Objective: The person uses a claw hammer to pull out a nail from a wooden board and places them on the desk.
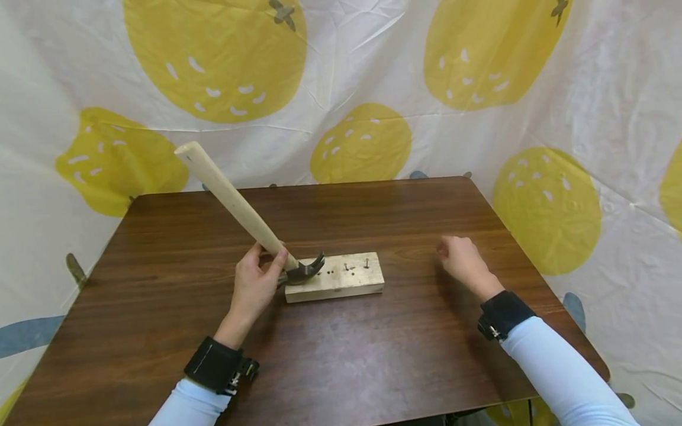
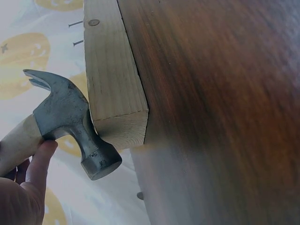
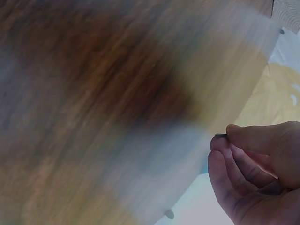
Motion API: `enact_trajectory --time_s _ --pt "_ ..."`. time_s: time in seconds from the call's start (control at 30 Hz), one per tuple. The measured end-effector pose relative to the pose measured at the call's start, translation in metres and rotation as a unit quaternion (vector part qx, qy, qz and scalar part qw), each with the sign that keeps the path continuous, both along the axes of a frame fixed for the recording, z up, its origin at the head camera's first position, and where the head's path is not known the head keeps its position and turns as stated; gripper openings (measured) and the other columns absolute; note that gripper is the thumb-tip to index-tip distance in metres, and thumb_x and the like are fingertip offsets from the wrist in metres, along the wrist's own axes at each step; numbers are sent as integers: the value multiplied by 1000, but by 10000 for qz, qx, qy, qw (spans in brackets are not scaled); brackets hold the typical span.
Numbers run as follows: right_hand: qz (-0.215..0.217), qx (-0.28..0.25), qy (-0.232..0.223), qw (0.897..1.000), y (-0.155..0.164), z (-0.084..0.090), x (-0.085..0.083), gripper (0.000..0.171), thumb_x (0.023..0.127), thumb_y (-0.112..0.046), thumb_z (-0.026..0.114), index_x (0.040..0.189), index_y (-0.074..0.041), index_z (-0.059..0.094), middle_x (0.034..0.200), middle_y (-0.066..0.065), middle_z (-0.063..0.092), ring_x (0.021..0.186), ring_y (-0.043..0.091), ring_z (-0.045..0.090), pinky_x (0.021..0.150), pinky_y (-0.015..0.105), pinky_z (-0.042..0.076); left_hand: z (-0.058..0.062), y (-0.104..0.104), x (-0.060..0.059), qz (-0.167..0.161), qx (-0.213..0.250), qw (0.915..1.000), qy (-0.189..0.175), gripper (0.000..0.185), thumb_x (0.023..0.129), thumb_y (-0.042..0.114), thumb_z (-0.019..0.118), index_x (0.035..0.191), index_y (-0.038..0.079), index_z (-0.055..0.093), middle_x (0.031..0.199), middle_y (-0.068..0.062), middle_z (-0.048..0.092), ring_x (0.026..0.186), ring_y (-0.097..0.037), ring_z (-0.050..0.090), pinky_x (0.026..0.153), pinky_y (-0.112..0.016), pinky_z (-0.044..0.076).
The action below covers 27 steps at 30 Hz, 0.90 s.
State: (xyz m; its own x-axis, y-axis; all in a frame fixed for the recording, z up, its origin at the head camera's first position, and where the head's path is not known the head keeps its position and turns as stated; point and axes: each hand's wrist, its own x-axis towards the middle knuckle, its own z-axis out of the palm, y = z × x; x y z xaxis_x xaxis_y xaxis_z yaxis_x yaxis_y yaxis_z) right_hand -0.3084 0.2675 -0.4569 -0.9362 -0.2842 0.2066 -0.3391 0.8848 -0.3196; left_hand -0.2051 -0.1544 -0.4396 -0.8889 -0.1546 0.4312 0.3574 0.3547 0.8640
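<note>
Both hands worked at a table [image 1: 160, 248], the left hand [image 1: 254, 289] gripping a hammer [image 1: 242, 216] beside a block [image 1: 341, 278].

Fingers and thumb of the left hand were curled round the wooden handle just under the head, whose steel lay on the left end of the block, handle tilted up and away to the left. Nails [image 1: 366, 262] stood in the top of the block. From the left wrist view, the hammer face [image 2: 99, 163] hung beside the end of the block [image 2: 110, 79], which the head view did not show. Well apart to the right, the right hand [image 1: 462, 258] was over the table. Only the right wrist view showed its fingertips [image 3: 229, 136] pinching a small dark thing [image 3: 220, 135], too small to identify.
</note>
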Motion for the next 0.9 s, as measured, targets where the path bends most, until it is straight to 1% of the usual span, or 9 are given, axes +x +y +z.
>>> enact_trajectory --time_s 0.13,0.2,0.4,0.63,0.77,0.9 --pt "-76 62 -96 9999 5 -2 0 12 89 4 68 100 6 70 94 22 72 90 40 70 79 54 56 1 1 1 -10 36 10000 -27 18 101 9 68 114 -4 67 99 -20 70 93 -33 69 70 -17 55" --pt "-135 78 -185 9997 7 -3 1 14 89 4 68 102 7 70 93 21 72 88 39 69 77 53 56 -8 -3 -5 -25 47 10000 31 19 101 14 69 114 -1 68 99 -18 70 93 -30 70 70 -18 55" --pt "-332 150 -434 9984 12 -4 3 18 91 5 65 108 8 70 93 21 71 85 36 68 73 51 56 -9 -4 -5 -35 18 10000 88 20 101 18 69 113 2 69 99 -15 71 93 -27 70 71 -24 57" --pt "-542 119 -750 9956 14 -3 5 19 94 5 64 112 8 69 100 23 71 88 34 67 74 49 56 -9 -4 -4 -38 1 10000 85 21 100 18 70 114 2 69 99 -14 71 92 -26 70 71 -23 57" --pt "-550 121 -748 9956 15 -4 6 19 94 4 64 112 9 69 102 25 71 91 37 68 75 50 57 -9 -4 -5 -17 -56 10000 59 21 101 20 70 113 3 69 99 -13 71 92 -24 70 72 -24 56" --pt "-537 153 -659 9963 16 -6 5 19 95 5 63 111 8 70 104 26 71 91 37 68 74 50 56 -10 -5 -5 -19 -60 10000 60 22 101 19 70 113 1 69 98 -14 71 92 -25 70 72 -26 57"
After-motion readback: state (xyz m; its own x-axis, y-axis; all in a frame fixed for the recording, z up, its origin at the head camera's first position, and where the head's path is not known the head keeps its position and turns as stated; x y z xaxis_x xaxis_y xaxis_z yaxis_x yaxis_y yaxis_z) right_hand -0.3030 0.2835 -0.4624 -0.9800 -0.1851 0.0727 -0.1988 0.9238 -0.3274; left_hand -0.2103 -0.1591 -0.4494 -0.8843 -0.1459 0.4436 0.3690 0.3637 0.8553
